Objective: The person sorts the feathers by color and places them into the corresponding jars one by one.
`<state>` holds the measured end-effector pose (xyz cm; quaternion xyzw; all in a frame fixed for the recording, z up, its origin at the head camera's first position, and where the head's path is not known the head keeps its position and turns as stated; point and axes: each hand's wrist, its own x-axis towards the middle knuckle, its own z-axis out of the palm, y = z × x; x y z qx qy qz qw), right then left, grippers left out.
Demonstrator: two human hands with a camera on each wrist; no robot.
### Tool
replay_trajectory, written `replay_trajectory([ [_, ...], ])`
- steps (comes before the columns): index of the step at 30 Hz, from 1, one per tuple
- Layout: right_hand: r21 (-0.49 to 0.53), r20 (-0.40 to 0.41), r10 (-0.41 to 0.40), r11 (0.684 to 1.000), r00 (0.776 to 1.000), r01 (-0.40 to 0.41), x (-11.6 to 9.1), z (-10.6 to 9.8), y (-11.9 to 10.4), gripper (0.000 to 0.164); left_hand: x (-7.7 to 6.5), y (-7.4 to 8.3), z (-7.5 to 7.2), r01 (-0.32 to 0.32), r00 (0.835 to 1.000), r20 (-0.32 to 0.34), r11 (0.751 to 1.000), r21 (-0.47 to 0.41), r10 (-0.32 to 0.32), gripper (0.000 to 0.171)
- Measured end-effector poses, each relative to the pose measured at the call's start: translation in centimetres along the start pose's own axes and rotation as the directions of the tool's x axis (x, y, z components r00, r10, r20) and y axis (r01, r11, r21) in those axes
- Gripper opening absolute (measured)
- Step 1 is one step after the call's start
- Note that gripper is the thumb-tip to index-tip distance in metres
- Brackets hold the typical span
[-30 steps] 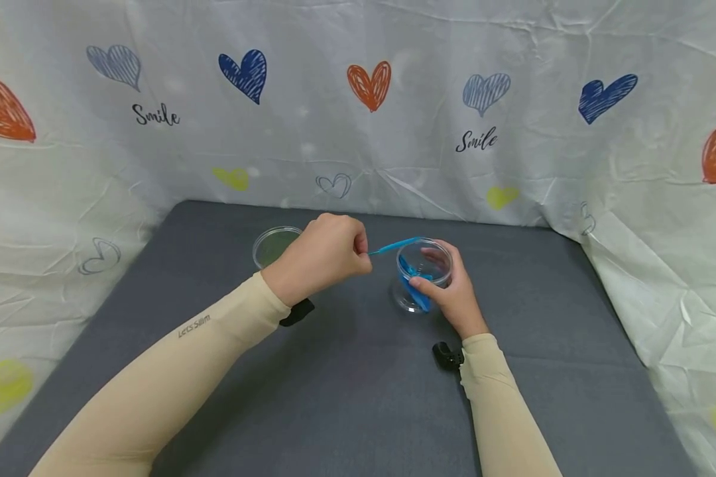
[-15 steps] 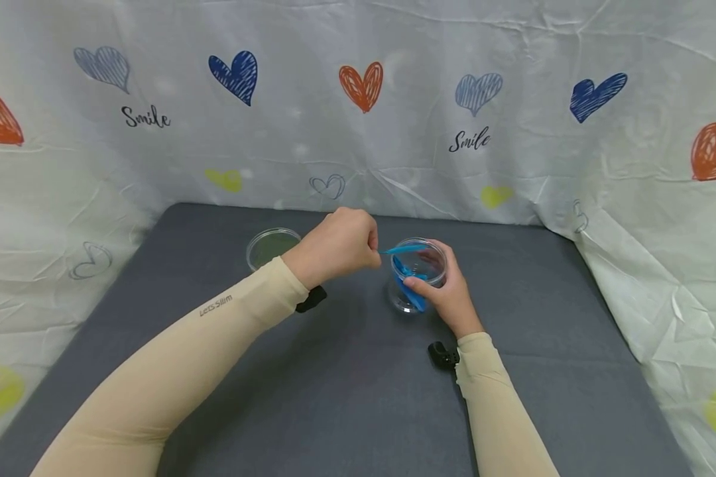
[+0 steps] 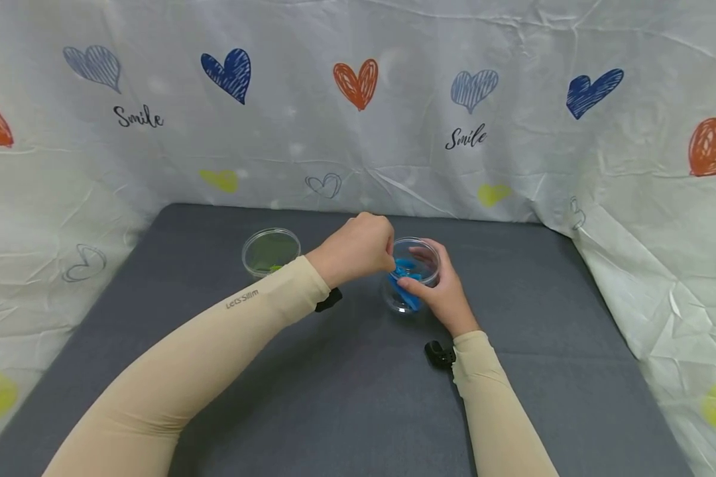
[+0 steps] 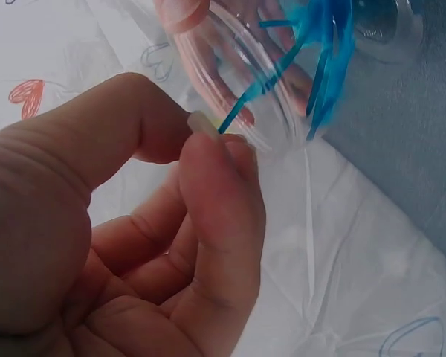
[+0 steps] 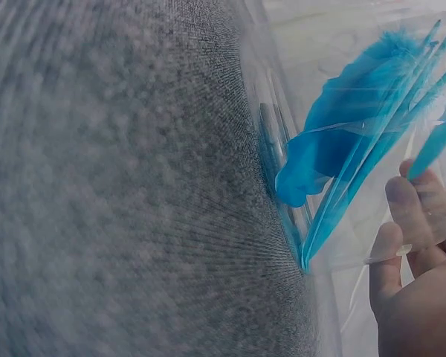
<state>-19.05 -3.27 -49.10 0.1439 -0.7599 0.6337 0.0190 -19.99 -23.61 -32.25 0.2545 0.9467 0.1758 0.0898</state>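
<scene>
A clear round jar [image 3: 396, 303] stands on the dark cloth, and my right hand [image 3: 447, 297] grips its side near the rim. Several blue feathers [image 5: 353, 111] lie inside it, leaning against the wall in the right wrist view. My left hand [image 3: 358, 246] is at the jar's left rim. Between thumb and forefinger it pinches the thin quill end of a blue feather [image 4: 249, 93], as the left wrist view shows. That feather's vane reaches into the jar among the others. From the head view the left fingertips are mostly hidden.
A second clear round container [image 3: 270, 250] stands at the back left, partly behind the left forearm. Something yellow-green [image 3: 274, 268] shows in it. A dark grey cloth [image 3: 334, 397] covers the table. A white curtain printed with hearts [image 3: 394, 152] hangs behind.
My left hand has moved right to the jar, and the feather it pinches has gone from above the rim down into the jar. The right hand keeps its grip on the jar.
</scene>
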Motion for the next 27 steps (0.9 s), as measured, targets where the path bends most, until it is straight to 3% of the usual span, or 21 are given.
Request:
replay_trajectory([
  [7, 0.023, 0.010, 0.002, 1.000, 1.000, -0.003, -0.3, 0.7, 0.4, 0.080, -0.1, -0.4, 1.4, 0.006, 1.000, -0.007, 1.000, -0.021, -0.007, 0.022],
  [10, 0.016, 0.015, 0.001, 1.000, 1.000, -0.001, -0.3, 0.2, 0.4, 0.081, -0.3, -0.7, 1.9, -0.011, 0.998, -0.065, 0.999, -0.035, 0.008, 0.009],
  [14, -0.027, 0.009, 0.009, 1.000, 1.000, -0.008, -0.4, -1.3, 0.6, 0.089, -1.6, -1.3, 1.8, -0.017, 0.984, -0.176, 0.999, -0.050, 0.007, 0.023],
  [18, -0.102, -0.033, 0.041, 0.994, 0.999, -0.044, -1.2, -3.4, 1.0, 0.096, -3.8, -2.9, 1.6, 0.003, 0.957, -0.286, 0.994, -0.110, -0.035, 0.030],
  [22, -0.199, -0.070, 0.048, 0.978, 0.996, -0.061, -2.1, -5.8, 0.9, 0.097, -6.3, -5.8, 1.8, 0.032, 0.922, -0.373, 0.982, -0.187, -0.101, 0.036],
  [27, -0.400, -0.085, 0.034, 0.914, 0.996, -0.066, -2.9, -8.7, 0.3, 0.103, -9.0, -10.3, 3.0, 0.095, 0.860, -0.479, 0.977, -0.192, -0.177, 0.047],
])
